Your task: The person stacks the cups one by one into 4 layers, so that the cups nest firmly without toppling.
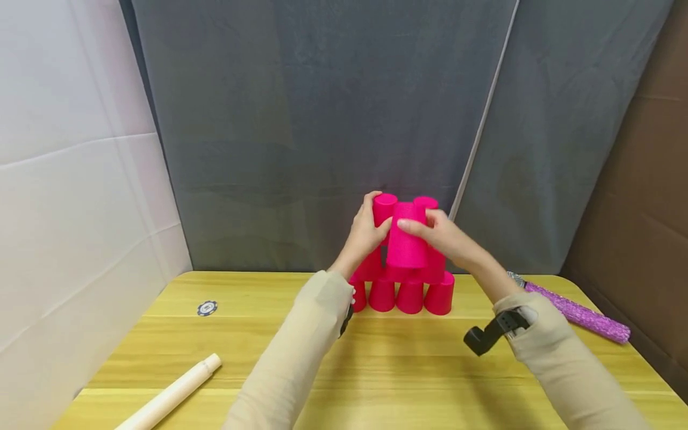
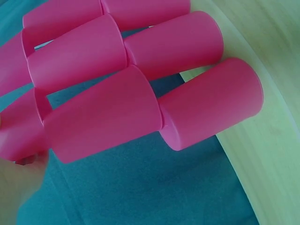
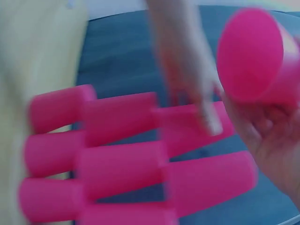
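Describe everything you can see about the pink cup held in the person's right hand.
The pink cup is bright magenta and looks like smooth plastic, tapering to a flat closed base. It is held upside down, base up, in front of the upper rows of the cup pyramid on the wooden table. The right hand grips its side; the left hand touches a top-row cup beside it. Whether it rests on other cups cannot be told.

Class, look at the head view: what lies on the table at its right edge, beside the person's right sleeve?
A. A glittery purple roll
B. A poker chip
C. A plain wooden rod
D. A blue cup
A: the glittery purple roll lies there, while the poker chip and the wooden rod lie on the left.
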